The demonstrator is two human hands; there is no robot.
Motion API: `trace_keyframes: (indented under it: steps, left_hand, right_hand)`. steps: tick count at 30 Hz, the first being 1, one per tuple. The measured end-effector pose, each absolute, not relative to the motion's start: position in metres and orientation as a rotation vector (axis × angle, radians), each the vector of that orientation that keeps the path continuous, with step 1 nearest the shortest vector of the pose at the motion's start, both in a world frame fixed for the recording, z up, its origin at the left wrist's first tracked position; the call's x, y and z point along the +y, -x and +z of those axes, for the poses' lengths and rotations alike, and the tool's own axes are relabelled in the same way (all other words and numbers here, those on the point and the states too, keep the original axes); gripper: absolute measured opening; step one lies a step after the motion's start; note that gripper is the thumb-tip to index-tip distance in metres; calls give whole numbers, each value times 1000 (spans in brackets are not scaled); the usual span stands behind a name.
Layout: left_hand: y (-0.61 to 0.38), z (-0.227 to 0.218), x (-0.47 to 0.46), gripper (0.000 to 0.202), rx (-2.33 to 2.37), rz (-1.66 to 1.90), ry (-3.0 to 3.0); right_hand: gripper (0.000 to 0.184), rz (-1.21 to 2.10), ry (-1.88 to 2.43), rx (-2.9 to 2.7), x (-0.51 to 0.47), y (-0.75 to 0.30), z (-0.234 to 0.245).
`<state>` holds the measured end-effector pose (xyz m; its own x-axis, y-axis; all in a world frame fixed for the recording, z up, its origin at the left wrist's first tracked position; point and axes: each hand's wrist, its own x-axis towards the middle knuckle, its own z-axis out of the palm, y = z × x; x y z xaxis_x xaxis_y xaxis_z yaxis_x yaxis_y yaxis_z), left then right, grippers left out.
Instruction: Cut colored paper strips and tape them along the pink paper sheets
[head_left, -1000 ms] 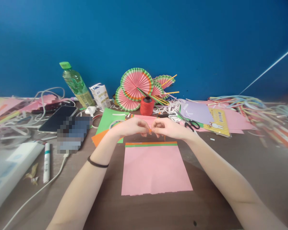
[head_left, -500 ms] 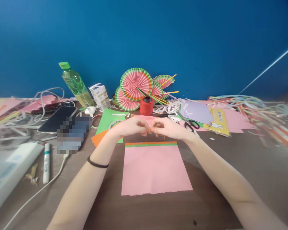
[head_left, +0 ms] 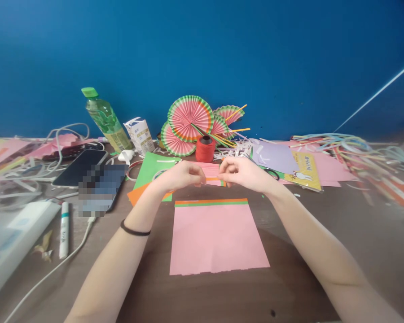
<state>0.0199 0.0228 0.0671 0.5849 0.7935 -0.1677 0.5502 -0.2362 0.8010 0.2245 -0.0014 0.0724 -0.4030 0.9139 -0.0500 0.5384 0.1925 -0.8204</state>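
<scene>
Between my two hands stretches a narrow orange paper strip (head_left: 212,179). My left hand (head_left: 184,175) pinches its left end. The fingers of my right hand (head_left: 241,174) are closed on the other end. Behind the strip lies a pleated pink paper (head_left: 212,168), partly covered by my fingers. Nearer to me, flat on the table, is a pink sheet (head_left: 218,237) with orange and green bands along its far edge and a ragged near edge.
A red thread spool (head_left: 205,150) stands before several pleated paper fans (head_left: 190,117). Left are green paper (head_left: 151,168), phones (head_left: 103,188), a marker (head_left: 64,229), a drink bottle (head_left: 106,119) and a carton (head_left: 139,136). Scissors (head_left: 272,173) and a yellow packet (head_left: 306,170) lie right.
My hands have moved apart from each other, the right one going right. The orange strip now shows stretched between them, and more of the pleated pink paper is visible.
</scene>
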Motion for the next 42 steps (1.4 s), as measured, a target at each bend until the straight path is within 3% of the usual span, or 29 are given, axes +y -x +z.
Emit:
trace_keyframes:
  steps: [42]
  left_hand:
    - [-16,76,21,27,1152,191,-1951]
  right_hand:
    - [23,949,1411,-2186,2,-230,76]
